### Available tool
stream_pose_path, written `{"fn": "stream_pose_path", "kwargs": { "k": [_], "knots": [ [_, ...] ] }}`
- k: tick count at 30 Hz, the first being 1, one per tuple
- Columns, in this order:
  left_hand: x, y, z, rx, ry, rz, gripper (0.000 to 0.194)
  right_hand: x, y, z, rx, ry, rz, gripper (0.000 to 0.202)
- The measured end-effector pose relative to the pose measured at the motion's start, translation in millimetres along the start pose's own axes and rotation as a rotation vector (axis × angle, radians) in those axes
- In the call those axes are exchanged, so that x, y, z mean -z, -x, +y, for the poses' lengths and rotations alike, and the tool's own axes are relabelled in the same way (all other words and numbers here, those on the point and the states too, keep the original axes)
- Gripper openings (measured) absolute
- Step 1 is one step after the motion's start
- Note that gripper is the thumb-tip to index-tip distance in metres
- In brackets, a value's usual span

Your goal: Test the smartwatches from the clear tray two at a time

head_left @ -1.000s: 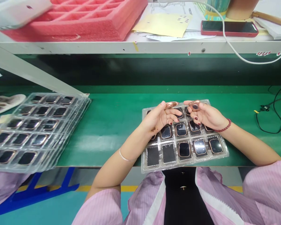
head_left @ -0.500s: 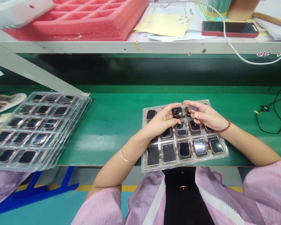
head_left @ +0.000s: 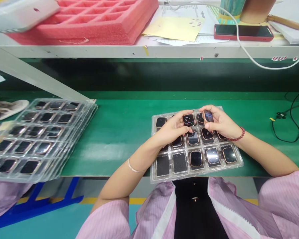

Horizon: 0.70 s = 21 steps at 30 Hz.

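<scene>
My left hand [head_left: 173, 128] is closed around a smartwatch body [head_left: 188, 120] whose screen is lit with small marks. Between the fingers and thumb of my right hand [head_left: 218, 120] sits a second smartwatch body [head_left: 208, 116], tilted, its dark face showing. Both hands are above a clear plastic tray [head_left: 186, 177] on the green bench. Several more watch bodies with gold-coloured rims lie in its pockets, among them one in the front row [head_left: 196, 158]. Two front-left pockets show only dark lining. My hands hide part of the back rows.
A stack of clear trays [head_left: 72, 142] holding watch bodies stands at the left. Above the bench, a shelf [head_left: 109, 51] carries a pink foam block [head_left: 97, 31], papers and a red-edged phone [head_left: 244, 32]. A black cable [head_left: 286, 141] lies at the right.
My right hand has turned its watch body so that the face now shows, and has shifted slightly right. My left hand keeps its place with the lit watch body.
</scene>
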State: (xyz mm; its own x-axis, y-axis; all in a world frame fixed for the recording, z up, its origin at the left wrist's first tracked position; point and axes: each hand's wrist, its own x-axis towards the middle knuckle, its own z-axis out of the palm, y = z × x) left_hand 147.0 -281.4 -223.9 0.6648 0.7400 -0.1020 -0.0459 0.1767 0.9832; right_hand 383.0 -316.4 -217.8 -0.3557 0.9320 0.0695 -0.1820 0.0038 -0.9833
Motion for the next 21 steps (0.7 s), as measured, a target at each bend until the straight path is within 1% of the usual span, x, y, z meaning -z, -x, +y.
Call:
{"fn": "stream_pose_path", "kwargs": {
  "k": [5, 10, 14, 15, 17, 21],
  "knots": [
    [-0.9, 0.9, 1.8, 0.006, -0.005, 0.01, 0.065, -0.2, 0.2, -1.6, 0.008, -0.058, 0.0, 0.055],
    [-1.3, 0.9, 1.8, -0.005, 0.01, 0.026, 0.059, 2.3, 1.3, -0.1, 0.001, -0.043, -0.009, 0.058],
    [-2.2, 1.1, 2.3, -0.029, 0.024, 0.046, 0.052, 3.3, 0.5, 3.3, -0.021, -0.038, -0.072, 0.077],
    [-2.3, 1.1, 2.6, -0.035, 0.027, 0.049, 0.051, 3.1, 0.2, 4.0, -0.023, -0.034, -0.081, 0.079],
    [-2.4, 0.9, 3.1, -0.05, 0.024, 0.057, 0.048, 2.4, -0.2, 4.6, -0.023, -0.014, -0.081, 0.074],
    [-2.8, -0.2, 3.3, -0.072, -0.003, 0.083, 0.042, 0.8, 0.2, 2.4, -0.007, 0.076, -0.004, 0.048]
  ]
}}
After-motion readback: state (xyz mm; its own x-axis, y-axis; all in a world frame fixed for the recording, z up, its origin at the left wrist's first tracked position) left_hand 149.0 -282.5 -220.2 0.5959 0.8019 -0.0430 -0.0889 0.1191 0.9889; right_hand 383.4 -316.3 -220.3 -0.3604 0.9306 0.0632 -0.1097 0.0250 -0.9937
